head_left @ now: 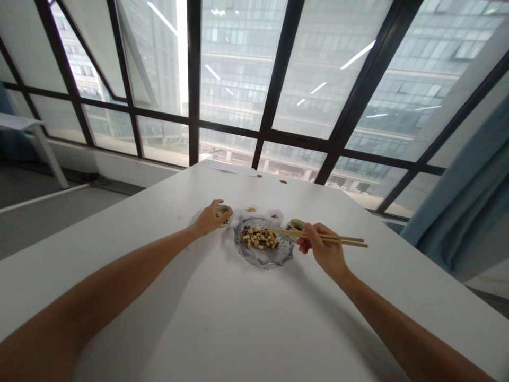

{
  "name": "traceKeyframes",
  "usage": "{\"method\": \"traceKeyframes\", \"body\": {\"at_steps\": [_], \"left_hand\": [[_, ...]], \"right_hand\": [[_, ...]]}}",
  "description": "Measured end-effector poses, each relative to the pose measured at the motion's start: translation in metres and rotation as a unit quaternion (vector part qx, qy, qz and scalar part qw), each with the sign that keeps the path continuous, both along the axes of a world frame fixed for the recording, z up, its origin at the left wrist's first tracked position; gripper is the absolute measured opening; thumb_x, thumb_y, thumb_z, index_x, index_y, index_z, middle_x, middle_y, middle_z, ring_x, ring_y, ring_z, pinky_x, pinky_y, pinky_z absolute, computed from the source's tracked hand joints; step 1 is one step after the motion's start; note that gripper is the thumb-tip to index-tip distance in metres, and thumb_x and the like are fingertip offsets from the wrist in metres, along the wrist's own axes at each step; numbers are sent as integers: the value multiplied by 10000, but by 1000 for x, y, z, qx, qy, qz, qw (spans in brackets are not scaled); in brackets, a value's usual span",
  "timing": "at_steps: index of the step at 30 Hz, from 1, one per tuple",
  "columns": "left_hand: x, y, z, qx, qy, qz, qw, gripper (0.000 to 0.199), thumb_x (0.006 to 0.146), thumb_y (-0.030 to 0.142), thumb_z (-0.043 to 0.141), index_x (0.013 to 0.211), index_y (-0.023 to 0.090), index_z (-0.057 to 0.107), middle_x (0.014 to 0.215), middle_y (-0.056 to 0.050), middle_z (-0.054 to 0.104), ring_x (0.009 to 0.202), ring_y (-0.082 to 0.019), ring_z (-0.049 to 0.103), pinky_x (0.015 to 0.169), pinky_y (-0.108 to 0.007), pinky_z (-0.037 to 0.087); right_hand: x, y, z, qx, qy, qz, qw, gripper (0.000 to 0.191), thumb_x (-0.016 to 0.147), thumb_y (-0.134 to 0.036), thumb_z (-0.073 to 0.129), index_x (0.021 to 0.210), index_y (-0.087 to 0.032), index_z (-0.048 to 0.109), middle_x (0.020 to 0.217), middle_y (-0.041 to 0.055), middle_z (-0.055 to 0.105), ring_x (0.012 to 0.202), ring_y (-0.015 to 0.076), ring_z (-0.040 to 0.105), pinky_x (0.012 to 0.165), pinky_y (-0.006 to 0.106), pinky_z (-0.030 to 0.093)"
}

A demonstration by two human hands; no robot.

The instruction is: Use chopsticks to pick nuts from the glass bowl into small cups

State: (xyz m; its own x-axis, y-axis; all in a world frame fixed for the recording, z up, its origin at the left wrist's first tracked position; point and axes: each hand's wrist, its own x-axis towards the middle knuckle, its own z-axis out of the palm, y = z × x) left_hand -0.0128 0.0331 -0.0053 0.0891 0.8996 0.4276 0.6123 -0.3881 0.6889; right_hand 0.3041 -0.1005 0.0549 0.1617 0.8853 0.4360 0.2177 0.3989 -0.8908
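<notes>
A clear glass plate with a jagged rim [284,259] sits on the white table, bearing a heap of nuts or seeds [258,239], pale ones mixed with dark ones. My right hand [324,246] grips a pair of wooden chopsticks [345,240], whose tips reach over the far side of the heap. Whether the tips pinch anything is too small to tell. At the plate's left, my left hand [212,218] is wrapped around a small ceramic cup [225,216] with dark writing. A similar cup [295,227] stands behind the chopsticks, near my right hand.
Behind the plate stand two small white cups, a left one [250,210] with pale bits inside and a right one [275,215] with dark contents. The white table [238,329] extends toward tall windows. A blue curtain [449,212] hangs at right; another table [19,122] is far left.
</notes>
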Motion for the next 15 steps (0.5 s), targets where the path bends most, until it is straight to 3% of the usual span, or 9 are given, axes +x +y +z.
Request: {"method": "traceKeyframes", "body": {"at_steps": [9,15], "left_hand": [[-2,-6,1,-25,27,-29,999,785,630,625,776,1238,194,530,1072,-107,714,957,-284,705,841,-390,557],[-1,-11,1,57,54,-70,994,730,648,509,795,1234,194,493,1175,-110,672,1067,-286,662,939,-416,523]], "right_hand": [[5,-10,-39,-84,142,0,986,500,711,-662,753,676,-196,573,541,30,664,395,140,571,357,251,457],[-2,-15,-44,-101,187,-10,977,500,647,-641,810,655,-191,592,538,28,657,400,127,555,362,240,455]]}}
